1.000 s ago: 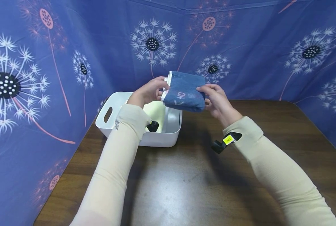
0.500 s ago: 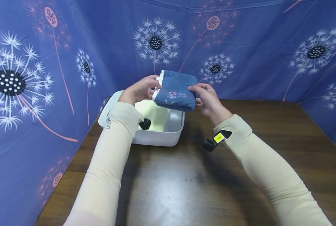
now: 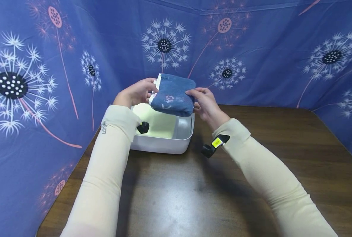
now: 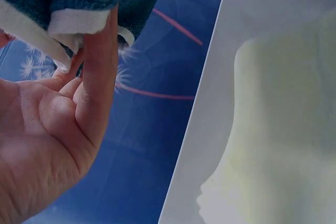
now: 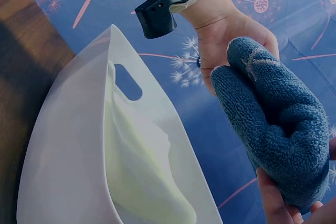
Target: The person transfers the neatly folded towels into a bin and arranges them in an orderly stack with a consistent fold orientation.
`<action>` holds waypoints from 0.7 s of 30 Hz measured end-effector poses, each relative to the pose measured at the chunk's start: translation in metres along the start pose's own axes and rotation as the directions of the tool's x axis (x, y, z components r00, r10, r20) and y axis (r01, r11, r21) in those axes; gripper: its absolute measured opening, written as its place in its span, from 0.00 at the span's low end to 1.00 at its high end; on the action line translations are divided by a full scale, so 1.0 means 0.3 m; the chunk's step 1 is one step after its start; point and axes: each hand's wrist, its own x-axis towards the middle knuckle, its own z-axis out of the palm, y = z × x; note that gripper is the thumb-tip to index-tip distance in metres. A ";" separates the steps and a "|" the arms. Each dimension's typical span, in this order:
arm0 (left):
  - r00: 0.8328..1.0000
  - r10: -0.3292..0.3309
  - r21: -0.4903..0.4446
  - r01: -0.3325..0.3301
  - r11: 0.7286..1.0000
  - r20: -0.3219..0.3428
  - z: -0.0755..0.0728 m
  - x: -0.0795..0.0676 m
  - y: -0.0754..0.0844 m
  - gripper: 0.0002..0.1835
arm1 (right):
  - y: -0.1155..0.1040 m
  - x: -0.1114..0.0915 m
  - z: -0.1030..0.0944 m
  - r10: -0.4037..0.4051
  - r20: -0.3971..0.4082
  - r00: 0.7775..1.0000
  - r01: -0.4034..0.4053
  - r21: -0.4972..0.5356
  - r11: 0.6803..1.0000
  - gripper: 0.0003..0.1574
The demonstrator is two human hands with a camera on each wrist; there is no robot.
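Observation:
A folded blue towel (image 3: 174,93) with a white edge and small printed marks is held up between both hands, above the back of a white bin. At its white-edged side, my left hand (image 3: 138,92) pinches it, thumb on top and fingers beneath. My right hand (image 3: 205,104) grips the opposite folded side. In the right wrist view the towel (image 5: 278,119) shows its thick terry folds. Inside the white bin (image 3: 164,145) lies a pale yellow cloth (image 3: 161,126), which covers its left and middle part.
The bin stands on a brown wooden table (image 3: 253,148) near its back left. A blue curtain (image 3: 119,39) with dandelion prints hangs behind and to the left. An oval handle hole (image 5: 128,82) pierces the bin's end wall.
Both hands have carried the folded towel to the left, from over the bin's right end to over its middle. Their hold looks the same, and more of the yellow cloth shows.

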 end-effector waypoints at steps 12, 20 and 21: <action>0.999 -0.030 -0.005 0.030 1.000 -0.021 -0.087 -0.045 -0.002 0.32 | 0.028 0.021 0.086 0.030 0.014 0.999 -0.030 -0.004 1.000 0.27; 0.998 -0.040 -0.014 0.040 0.999 -0.040 -0.122 -0.067 -0.005 0.33 | 0.033 0.025 0.123 0.033 0.026 0.999 -0.032 -0.052 0.998 0.28; 0.998 -0.041 -0.015 0.040 0.999 -0.043 -0.125 -0.070 -0.005 0.33 | 0.033 0.025 0.127 0.034 0.027 0.999 -0.032 -0.056 0.998 0.28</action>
